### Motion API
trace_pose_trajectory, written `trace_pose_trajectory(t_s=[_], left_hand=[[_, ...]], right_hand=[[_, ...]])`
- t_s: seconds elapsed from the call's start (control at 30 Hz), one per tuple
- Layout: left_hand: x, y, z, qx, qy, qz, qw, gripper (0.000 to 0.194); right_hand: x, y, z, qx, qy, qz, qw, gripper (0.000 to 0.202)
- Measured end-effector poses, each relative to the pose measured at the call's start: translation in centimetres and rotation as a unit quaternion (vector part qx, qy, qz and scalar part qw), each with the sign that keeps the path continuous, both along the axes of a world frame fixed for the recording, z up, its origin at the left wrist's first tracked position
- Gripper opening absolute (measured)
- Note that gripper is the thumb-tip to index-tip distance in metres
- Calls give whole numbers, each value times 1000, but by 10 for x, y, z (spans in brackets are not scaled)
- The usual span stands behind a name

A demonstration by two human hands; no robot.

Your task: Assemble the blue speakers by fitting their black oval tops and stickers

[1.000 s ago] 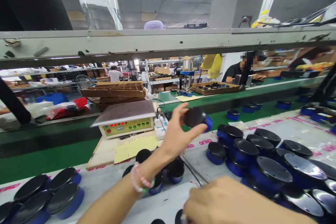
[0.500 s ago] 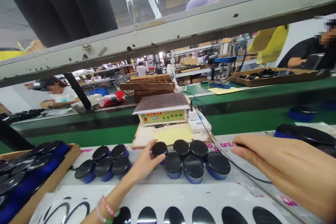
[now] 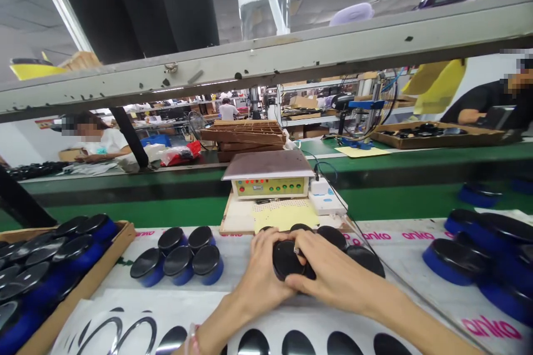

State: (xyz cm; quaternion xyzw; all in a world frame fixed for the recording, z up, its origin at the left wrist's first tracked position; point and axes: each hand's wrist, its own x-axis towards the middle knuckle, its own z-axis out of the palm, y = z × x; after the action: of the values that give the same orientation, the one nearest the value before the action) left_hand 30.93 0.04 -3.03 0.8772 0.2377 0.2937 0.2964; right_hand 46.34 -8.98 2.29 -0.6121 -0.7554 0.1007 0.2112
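Holding a round piece (image 3: 284, 260), flat-topped and dull black, in the lower middle of the frame, pinched between left grip (image 3: 261, 267) and right grip (image 3: 333, 269), near glossier black-topped, blue-sided pieces (image 3: 208, 262).

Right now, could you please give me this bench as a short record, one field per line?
Left hand: around the left side of a round black part
Right hand: at that part's right edge; exact grip unclear
Beyond the hands: control box with red lights lit
Left of the hands: five blue-sided parts grouped together
Far left: cardboard tray of similar parts
Nearest the viewer: white sheet with black ovals
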Motion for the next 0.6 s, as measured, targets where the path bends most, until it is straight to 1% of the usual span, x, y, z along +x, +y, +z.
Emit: trace_pose_trajectory(t_s=[0.07,0.13,0.27,0.3,0.4,0.53,0.6], left_hand=[[-5,-3,7,-24,-28,-19,999,68],[-8,-8,14,-42,-52,-29,997,65],[-6,-19,23,-75,-64,-5,995,64],[-5,-21,25,-75,-59,4,995,65],[-4,-28,28,-53,-34,16,998,68],[-3,-41,30,8,1,33,999,66],[-2,-46,34,52,16,40,998,64]], right_hand=[[-7,-2,0,4,42,-5,999,24],[-12,-4,1,4,84,-23,996,20],[-19,-7,3,-6,120,-61,991,26],[-19,-7,2,-3,118,-70,991,24],[-21,-6,-5,24,97,-92,991,12],[-21,-4,-12,83,91,-112,986,15],[-19,-5,-10,79,98,-115,985,13]])
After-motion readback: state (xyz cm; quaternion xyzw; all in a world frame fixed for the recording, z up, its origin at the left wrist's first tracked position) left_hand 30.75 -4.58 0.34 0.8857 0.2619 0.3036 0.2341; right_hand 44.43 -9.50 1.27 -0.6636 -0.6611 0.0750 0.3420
